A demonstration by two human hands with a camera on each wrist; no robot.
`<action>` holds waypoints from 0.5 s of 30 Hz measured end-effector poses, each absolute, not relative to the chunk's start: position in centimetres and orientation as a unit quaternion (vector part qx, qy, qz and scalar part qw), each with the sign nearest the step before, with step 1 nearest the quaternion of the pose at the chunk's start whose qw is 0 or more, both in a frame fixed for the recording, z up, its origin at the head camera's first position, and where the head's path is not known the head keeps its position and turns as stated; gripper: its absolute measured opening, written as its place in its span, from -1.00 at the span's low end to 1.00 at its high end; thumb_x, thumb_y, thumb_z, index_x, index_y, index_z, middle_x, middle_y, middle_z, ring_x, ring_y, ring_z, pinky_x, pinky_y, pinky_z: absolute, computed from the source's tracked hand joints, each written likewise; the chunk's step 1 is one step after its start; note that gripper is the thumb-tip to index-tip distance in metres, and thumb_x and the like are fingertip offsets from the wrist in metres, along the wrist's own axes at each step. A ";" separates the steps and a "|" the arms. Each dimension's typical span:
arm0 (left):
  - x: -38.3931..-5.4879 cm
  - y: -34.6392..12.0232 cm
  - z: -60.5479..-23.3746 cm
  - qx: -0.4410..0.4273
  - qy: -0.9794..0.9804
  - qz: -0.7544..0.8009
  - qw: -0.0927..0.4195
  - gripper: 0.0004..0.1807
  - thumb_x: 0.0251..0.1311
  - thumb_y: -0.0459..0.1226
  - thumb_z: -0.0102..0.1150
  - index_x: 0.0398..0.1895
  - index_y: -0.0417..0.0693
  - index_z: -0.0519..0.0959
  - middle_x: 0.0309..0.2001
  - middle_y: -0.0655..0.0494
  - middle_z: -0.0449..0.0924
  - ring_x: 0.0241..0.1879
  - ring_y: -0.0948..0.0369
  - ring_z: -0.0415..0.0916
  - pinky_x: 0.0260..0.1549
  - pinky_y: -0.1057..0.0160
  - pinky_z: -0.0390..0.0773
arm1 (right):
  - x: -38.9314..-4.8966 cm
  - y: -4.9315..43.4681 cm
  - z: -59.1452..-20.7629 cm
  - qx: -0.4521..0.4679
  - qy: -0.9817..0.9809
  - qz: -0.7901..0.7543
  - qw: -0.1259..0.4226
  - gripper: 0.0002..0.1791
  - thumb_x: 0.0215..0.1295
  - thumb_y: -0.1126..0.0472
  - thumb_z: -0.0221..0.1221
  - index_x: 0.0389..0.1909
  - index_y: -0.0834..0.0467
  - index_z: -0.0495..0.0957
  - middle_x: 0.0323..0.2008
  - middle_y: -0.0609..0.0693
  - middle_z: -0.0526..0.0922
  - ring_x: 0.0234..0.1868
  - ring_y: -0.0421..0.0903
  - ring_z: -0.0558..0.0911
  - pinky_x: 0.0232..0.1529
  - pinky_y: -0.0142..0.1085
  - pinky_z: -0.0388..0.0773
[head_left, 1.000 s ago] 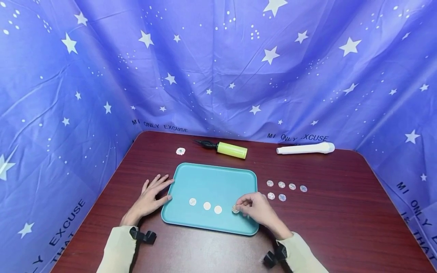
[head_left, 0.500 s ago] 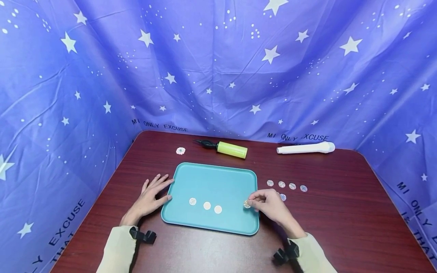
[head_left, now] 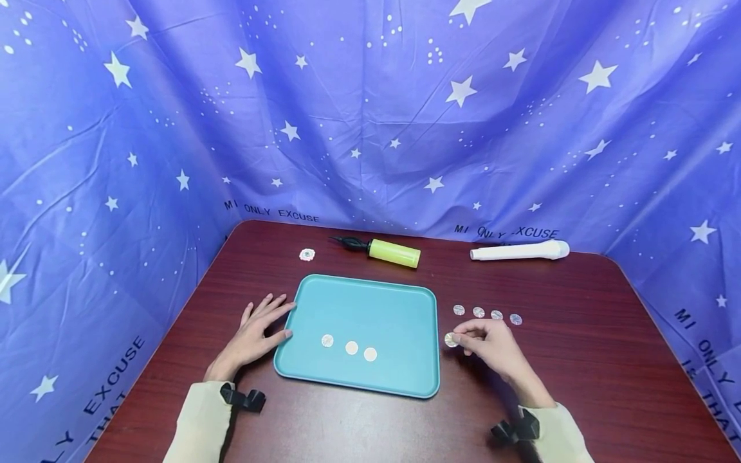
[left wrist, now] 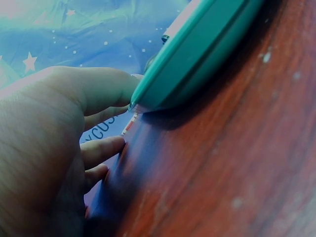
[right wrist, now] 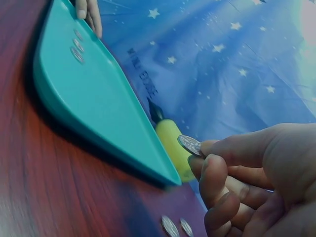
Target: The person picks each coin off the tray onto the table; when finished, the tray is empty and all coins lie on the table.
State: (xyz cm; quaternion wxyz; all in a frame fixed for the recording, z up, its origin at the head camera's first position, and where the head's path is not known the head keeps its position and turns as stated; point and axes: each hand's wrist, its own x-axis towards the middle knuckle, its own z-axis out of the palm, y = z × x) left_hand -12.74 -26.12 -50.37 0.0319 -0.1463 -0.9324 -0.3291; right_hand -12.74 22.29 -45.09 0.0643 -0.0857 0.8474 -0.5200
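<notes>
Dark red table [head_left: 579, 379], blue starred cloth [head_left: 370, 96] behind: one coin [head_left: 451, 340] pinched beside the tray [head_left: 370, 308]

Right hand [head_left: 492, 350]: thumb and forefinger pinch the coin by its edge, other fingers curled below. Coin is just off the tray's right rim, over the table, tilted in the right wrist view. Ground beneath this hand hidden in the head view.

Left hand [head_left: 251, 337]: fingers spread, touching the tray's left rim, apparently to steady it.

On the tray: three coins [head_left: 351, 348]. Beyond the right hand: four coins [head_left: 478, 312] in a row on the table. Farther back: yellow-green pump [head_left: 393, 253], white wand [head_left: 519, 251], scalloped white piece [head_left: 307, 255].

Handling, judged: thin disc, small grip area, may slip or spin if squeezed hard. Best: light even pressure, level the coin before any contact, clear the rim, keep knuckles off the row, release only once it lies flat
</notes>
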 end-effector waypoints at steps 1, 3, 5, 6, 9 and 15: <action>-12.7 -26.1 -50.4 -0.147 -0.932 -0.329 0.032 -0.36 0.22 -0.10 0.31 0.39 0.04 0.45 0.49 -0.24 0.27 0.54 -0.31 -0.01 0.40 -0.45 -0.30 | -12.7 22.7 -45.1 -0.083 0.849 -0.519 0.062 -0.84 0.23 0.31 0.33 -0.27 0.36 0.70 -0.57 -0.01 0.67 -0.61 -0.33 0.53 -0.59 -0.39 0.46; -12.7 -26.1 -50.3 -0.147 -0.932 -0.329 0.032 -0.36 0.21 -0.11 0.31 0.38 0.04 0.46 0.48 -0.24 0.28 0.54 -0.31 0.00 0.39 -0.45 -0.29 | -12.7 23.4 -45.2 -0.075 0.852 -0.516 0.056 -0.83 0.23 0.31 0.33 -0.27 0.37 0.69 -0.59 -0.07 0.65 -0.62 -0.34 0.53 -0.61 -0.39 0.46; -12.7 -26.1 -50.4 -0.147 -0.932 -0.328 0.032 -0.36 0.21 -0.11 0.31 0.38 0.04 0.46 0.48 -0.24 0.28 0.54 -0.31 0.00 0.39 -0.45 -0.29 | -12.7 24.2 -45.3 -0.066 0.856 -0.510 0.052 -0.83 0.24 0.31 0.32 -0.27 0.38 0.69 -0.62 -0.12 0.62 -0.62 -0.34 0.53 -0.62 -0.39 0.45; -12.7 -26.1 -50.4 -0.147 -0.932 -0.329 0.032 -0.36 0.21 -0.11 0.31 0.38 0.04 0.46 0.48 -0.24 0.28 0.54 -0.31 0.00 0.40 -0.45 -0.29 | -12.7 24.6 -45.3 -0.059 0.859 -0.506 0.049 -0.83 0.24 0.31 0.33 -0.27 0.37 0.69 -0.64 -0.15 0.61 -0.62 -0.34 0.53 -0.63 -0.38 0.45; -12.8 -26.1 -50.4 -0.146 -0.932 -0.329 0.032 -0.36 0.21 -0.11 0.31 0.39 0.05 0.46 0.48 -0.24 0.28 0.54 -0.31 0.00 0.40 -0.45 -0.30 | -12.6 25.7 -45.4 -0.043 0.864 -0.501 0.041 -0.82 0.24 0.30 0.32 -0.26 0.38 0.69 -0.67 -0.21 0.58 -0.64 -0.33 0.53 -0.65 -0.36 0.45; -12.8 -26.2 -50.5 -0.145 -0.933 -0.329 0.031 -0.36 0.22 -0.09 0.31 0.39 0.07 0.45 0.49 -0.21 0.27 0.55 -0.29 -0.01 0.40 -0.45 -0.30 | -12.5 27.9 -45.7 -0.014 0.864 -0.502 0.038 -0.76 0.28 0.28 0.31 -0.21 0.43 0.68 -0.69 -0.27 0.56 -0.65 -0.34 0.49 -0.67 -0.38 0.42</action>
